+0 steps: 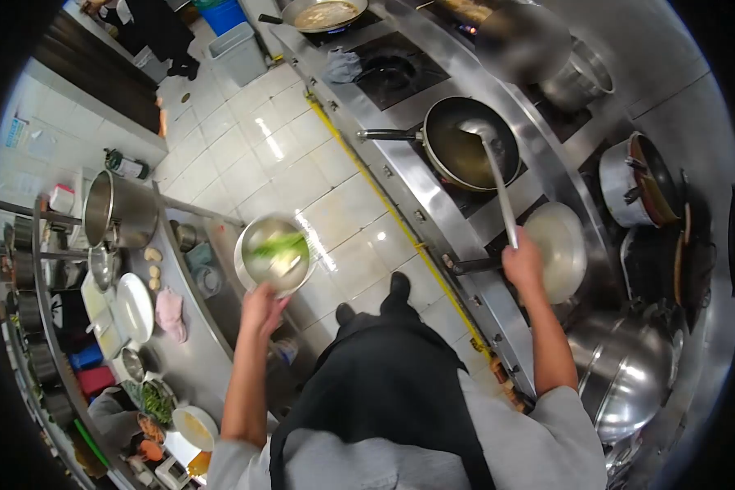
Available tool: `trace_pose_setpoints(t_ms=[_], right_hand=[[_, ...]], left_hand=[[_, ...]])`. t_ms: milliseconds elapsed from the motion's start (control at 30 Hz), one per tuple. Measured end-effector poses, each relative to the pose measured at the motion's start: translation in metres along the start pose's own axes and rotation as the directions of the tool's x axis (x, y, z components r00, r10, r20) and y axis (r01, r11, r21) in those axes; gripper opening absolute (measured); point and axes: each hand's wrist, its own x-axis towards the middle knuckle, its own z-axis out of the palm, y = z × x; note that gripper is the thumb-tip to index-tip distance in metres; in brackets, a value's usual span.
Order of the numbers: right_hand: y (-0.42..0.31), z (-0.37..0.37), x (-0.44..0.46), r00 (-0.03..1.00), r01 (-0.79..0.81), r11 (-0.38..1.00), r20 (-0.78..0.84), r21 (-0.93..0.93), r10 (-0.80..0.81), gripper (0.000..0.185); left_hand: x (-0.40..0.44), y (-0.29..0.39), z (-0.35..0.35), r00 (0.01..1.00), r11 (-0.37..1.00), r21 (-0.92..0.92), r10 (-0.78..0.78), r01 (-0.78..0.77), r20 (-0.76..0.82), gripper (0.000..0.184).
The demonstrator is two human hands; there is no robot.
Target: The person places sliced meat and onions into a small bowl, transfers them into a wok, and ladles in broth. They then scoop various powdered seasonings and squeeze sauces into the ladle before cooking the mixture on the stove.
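My left hand (261, 309) is closed on the near rim of a round metal bowl (247, 265), held out over the floor to the left of the stove. Inside the bowl lie green leafy vegetables (282, 247) with pale stalks, slightly blurred. In my right hand (521, 260) is the handle of a long metal ladle (501, 192). The ladle's head rests inside a dark frying pan (443, 135) with some brownish liquid at its bottom. Below my right hand sits a pale pan (567, 253), its black handle pointing left.
The stove (420, 184) runs along my right, bearing a large pot (621, 184), a big metal dome-shaped vessel (625, 376) and a far pan (322, 15). A steel counter (200, 347) with dishes and food stands left. Tiled floor (343, 208) lies between; a person (167, 33) stands far off.
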Motion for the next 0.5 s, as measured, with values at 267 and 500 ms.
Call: trace_pose_setpoints(t_ms=[267,500], right_hand=[[0.044,-0.117,-0.027,0.915,-0.294,0.770,0.400,0.566,0.055,0.054],[-0.019,-0.146,-0.048,0.772,-0.630,0.184,0.634,0.754,0.048,0.038]], left_hand=[[0.098,0.040,0.319,0.943,0.859,0.448,0.109,-0.249,0.315,0.055],[0.134,0.005,0.439,0.485,0.209,0.467,0.621,-0.859,0.615,0.058]])
